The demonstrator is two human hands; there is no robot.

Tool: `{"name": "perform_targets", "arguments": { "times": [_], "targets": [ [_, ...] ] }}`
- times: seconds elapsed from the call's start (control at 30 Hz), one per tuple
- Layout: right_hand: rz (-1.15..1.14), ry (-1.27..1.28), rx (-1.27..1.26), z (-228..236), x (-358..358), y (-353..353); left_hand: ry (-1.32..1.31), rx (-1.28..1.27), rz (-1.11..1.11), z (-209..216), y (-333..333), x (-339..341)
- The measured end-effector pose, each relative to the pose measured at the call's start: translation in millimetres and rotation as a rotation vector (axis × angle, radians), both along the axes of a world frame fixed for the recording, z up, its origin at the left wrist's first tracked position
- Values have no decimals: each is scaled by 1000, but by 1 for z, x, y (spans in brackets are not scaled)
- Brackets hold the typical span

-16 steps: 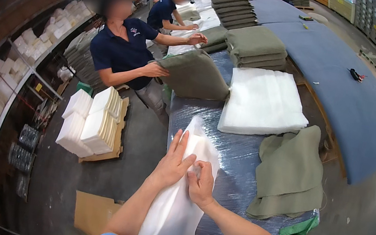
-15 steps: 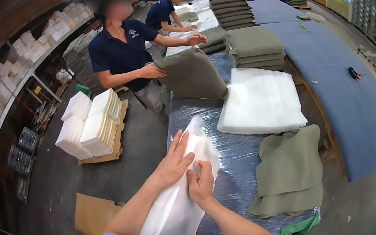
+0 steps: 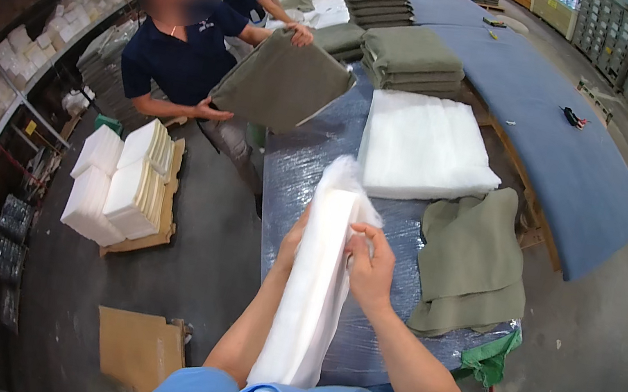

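Note:
A white foam pad [image 3: 336, 229], wrapped in fluffy white wadding [image 3: 300, 277], stands on edge between my hands and runs back toward my blue shirt. My left hand [image 3: 292, 240] holds its left side, the fingers mostly hidden behind the wadding. On the right side, my right hand [image 3: 370, 270] is closed, pinching the wadding's edge with thumb and fingers near the upper end. Loose wadding sticks up past the far end of the pad. Beneath is a table covered in shiny plastic film [image 3: 368, 346].
Beyond my hands lies a thick white wadding stack [image 3: 430, 149]; olive fabric covers [image 3: 473, 260] lie to its near right. At left, a person in navy [image 3: 181, 49] holds an olive cushion [image 3: 287, 83] over the table edge. White foam stacks [image 3: 121, 184] stand on the floor. A blue-topped table [image 3: 540, 134] runs along the right.
My left hand has gone from lying on the wadding to the pad's left side. The wrapped pad has turned more upright, showing its edge. The person at left has raised the olive cushion.

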State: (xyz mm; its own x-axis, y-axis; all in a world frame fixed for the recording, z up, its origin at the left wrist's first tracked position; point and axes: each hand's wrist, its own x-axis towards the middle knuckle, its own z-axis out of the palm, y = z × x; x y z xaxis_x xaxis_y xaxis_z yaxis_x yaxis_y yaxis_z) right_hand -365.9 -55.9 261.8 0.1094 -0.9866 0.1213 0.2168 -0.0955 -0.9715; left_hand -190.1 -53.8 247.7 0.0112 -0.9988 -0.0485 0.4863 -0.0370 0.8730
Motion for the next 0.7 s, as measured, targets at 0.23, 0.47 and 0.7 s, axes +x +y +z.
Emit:
{"name": "perform_targets", "arguments": {
  "times": [0.23, 0.47, 0.7],
  "targets": [
    [117, 251, -73, 40, -9, -34, -163, -147, -15, 37, -10, -27],
    [338, 732, -208, 78, 9, -37, -551, -201, 38, 38, -5, -1],
    [249, 255, -52, 38, 16, -28, -234, -153, 15, 42, -2, 1]
  ]
}}
